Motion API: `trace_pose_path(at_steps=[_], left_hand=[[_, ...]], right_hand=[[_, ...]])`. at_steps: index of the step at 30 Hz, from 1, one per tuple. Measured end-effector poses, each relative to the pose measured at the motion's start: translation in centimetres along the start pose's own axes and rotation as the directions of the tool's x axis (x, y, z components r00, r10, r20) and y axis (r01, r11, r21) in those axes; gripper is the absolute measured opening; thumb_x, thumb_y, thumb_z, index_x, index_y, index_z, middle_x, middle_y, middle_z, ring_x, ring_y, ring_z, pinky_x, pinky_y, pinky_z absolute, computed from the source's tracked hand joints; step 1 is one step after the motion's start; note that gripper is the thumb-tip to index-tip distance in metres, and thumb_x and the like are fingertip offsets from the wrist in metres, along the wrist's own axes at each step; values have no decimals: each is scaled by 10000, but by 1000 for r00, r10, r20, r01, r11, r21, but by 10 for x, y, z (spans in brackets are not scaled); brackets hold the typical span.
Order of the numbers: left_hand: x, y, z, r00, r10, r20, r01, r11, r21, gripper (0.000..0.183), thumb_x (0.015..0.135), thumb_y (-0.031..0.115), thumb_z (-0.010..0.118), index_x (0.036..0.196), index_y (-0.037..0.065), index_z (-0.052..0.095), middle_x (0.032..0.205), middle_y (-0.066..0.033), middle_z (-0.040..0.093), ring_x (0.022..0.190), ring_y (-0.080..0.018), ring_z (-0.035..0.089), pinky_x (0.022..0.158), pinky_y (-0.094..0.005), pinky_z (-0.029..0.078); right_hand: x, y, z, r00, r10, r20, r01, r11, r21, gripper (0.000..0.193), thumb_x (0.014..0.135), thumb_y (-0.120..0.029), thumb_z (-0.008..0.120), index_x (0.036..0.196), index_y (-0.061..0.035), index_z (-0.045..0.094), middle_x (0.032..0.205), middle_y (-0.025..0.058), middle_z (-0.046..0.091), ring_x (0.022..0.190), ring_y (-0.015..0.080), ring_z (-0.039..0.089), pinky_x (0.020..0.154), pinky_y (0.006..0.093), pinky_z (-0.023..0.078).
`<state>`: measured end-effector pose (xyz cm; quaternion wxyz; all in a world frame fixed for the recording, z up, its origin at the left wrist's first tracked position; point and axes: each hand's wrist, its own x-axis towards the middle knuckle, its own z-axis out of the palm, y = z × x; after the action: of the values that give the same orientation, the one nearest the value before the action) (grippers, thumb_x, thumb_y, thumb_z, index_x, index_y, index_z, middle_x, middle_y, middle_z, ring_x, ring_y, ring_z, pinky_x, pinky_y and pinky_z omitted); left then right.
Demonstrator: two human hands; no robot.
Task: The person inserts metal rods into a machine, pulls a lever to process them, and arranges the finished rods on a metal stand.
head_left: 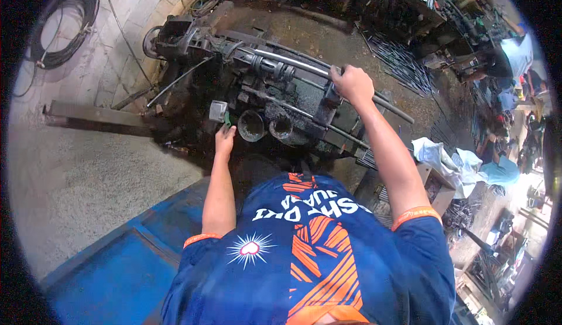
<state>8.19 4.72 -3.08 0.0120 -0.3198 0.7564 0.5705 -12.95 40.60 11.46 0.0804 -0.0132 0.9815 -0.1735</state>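
A long machine (pixel 269 64) with a dark metal frame stretches in front of me. My right hand (pixel 354 85) is closed around a shiny metal rod (pixel 298 59) lying along its top; the palm side of the grip is hidden. Lower and to the left, my left hand (pixel 226 135) grips a green handle (pixel 227 119). Just above that handle is a pale, box-shaped piece (pixel 218 111), apparently joined to it; its exact kind is not plain. Beside this hand are two round, cup-like metal containers (pixel 252 125) with dark contents.
Bundles of thin metal rods (pixel 392 59) lie on the floor beyond the machine. A coiled black hose (pixel 64 25) hangs on the left wall. White cloth or plastic (pixel 448 164) lies at the right, near more clutter. A blue metal surface (pixel 123 266) is at lower left.
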Motion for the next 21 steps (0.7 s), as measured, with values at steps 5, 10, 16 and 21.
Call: trace_pose_path(at_steps=[5,10,16,21], left_hand=[[-14,-5,6,996,-77,-40,73,993,-95,332,902,187,612,1143,-38,570,864,-26,565,761,-132,502,726,-287,418],[-20,-9,4,998,-55,-27,54,998,-31,324,901,199,596,1120,-39,564,889,-24,575,809,-133,501,738,-283,411],[-11,-6,1,990,-143,8,141,985,97,464,902,193,602,1259,-79,485,1089,-105,602,937,-156,546,832,-265,418],[-4,-19,3,998,-54,14,54,998,19,552,895,178,614,1331,-95,414,1286,-198,537,1179,-245,522,988,-313,369]], right_hand=[[2,-2,0,999,-28,-21,28,1000,-12,581,832,-555,485,913,-16,684,904,241,667,866,396,651,779,472,522],[2,0,1,1000,-17,-25,18,999,47,561,826,-549,498,928,-31,687,913,237,667,868,396,650,777,476,521],[6,6,8,999,0,-54,3,999,51,543,816,-546,510,904,-39,685,912,231,666,864,399,647,773,476,521],[5,-1,7,997,-2,-78,2,1000,-8,475,830,-510,518,1008,-108,698,891,209,675,851,380,653,766,449,525]])
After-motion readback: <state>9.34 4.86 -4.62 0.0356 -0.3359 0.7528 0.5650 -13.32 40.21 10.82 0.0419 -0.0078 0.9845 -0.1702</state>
